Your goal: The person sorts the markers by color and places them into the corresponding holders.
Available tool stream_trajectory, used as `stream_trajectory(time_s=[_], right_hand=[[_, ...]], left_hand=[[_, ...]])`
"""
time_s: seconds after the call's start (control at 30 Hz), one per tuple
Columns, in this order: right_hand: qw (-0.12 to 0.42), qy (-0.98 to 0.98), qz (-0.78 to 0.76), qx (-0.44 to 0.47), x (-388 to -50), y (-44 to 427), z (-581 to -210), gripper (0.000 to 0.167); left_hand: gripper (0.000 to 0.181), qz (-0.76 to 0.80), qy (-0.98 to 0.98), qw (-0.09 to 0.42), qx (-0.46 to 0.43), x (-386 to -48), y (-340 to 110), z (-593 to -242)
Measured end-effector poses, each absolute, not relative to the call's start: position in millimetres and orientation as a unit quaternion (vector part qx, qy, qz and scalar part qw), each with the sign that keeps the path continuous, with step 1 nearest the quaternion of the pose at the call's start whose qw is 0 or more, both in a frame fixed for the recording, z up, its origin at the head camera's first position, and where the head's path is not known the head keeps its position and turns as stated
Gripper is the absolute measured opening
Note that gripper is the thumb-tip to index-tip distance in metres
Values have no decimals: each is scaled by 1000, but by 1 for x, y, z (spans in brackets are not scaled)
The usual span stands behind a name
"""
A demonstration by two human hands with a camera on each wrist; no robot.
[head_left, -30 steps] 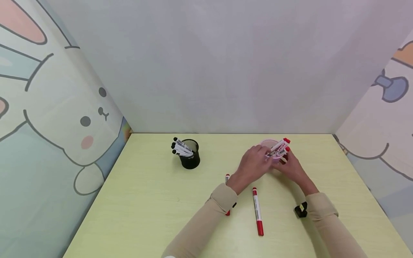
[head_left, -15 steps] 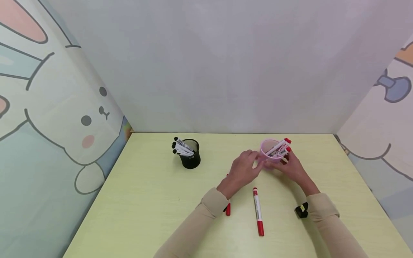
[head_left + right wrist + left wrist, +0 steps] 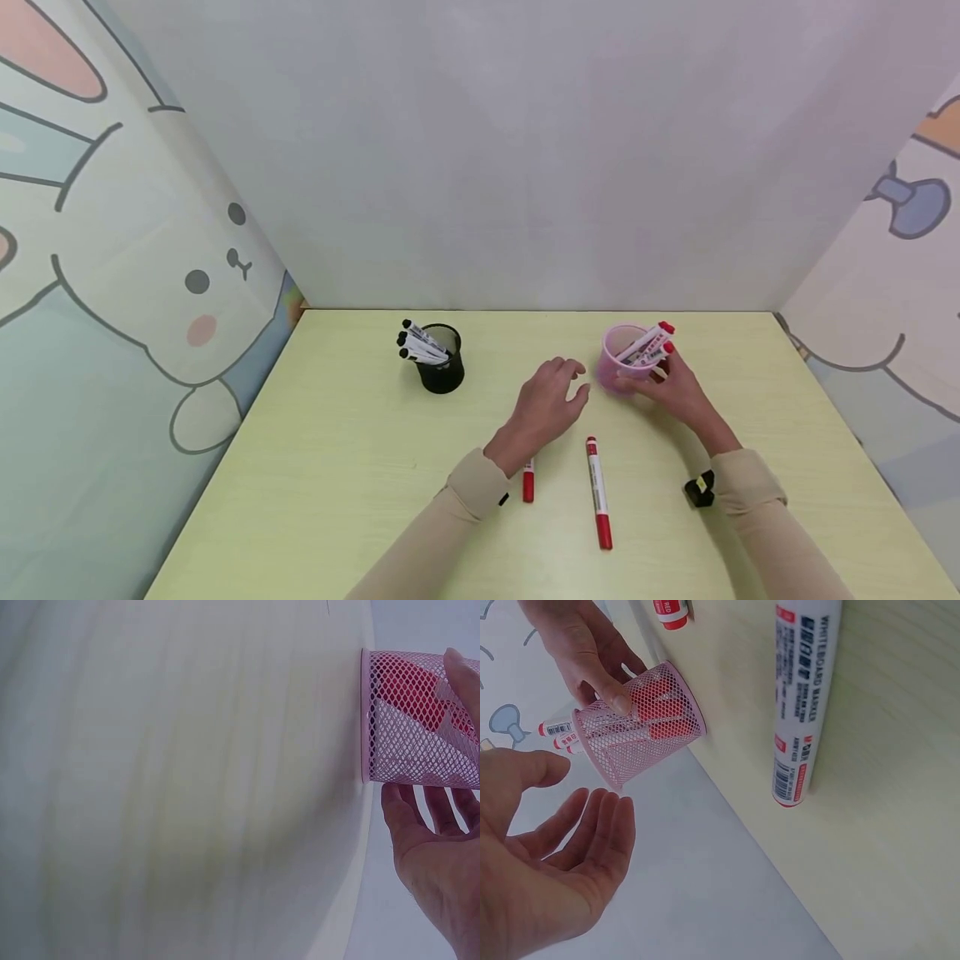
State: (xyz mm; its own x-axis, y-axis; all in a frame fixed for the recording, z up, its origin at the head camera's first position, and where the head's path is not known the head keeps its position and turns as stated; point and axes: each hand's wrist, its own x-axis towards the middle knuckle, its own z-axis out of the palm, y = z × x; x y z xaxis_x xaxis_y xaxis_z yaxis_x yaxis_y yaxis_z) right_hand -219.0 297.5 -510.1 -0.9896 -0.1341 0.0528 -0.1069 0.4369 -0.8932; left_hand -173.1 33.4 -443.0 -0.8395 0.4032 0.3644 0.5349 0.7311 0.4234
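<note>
In the head view, a pink mesh pen holder (image 3: pixel 609 373) stands upright at the table's back right, with several red-capped whiteboard markers (image 3: pixel 647 343) leaning in it. My right hand (image 3: pixel 686 395) grips its right side, thumb across the front; the right wrist view shows the fingers (image 3: pixel 442 814) against the mesh. Just left of the holder, my left hand (image 3: pixel 537 410) hovers apart from it, fingers loosely bent and holding nothing. One red marker (image 3: pixel 597 492) lies on the table in front. Another red marker (image 3: pixel 528 486) lies partly hidden beneath my left wrist.
A black mesh pen holder (image 3: pixel 442 381) with several black-capped markers (image 3: pixel 424 343) stands at the back left. Behind the pale yellow table (image 3: pixel 337 467) rises a grey-white backdrop (image 3: pixel 480 167), with cartoon-printed panels (image 3: pixel 150 275) at the sides.
My left hand has left the pink pen holder's rim and drawn back left and toward me. My right hand stays on the holder, and the markers in it lean as before.
</note>
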Motion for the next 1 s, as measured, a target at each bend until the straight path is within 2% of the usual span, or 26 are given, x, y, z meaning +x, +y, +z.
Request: stream_trajectory(time_s=[0.7,1.0], right_hand=[[21,845,-531,-65,-220,298,-509,96],[24,846,-529,-63,-219,298,-508,97]], left_hand=[[20,-264,-929,142,-216,-154,11,-454],[24,-278,-939,103,-176,-146,3,-458]])
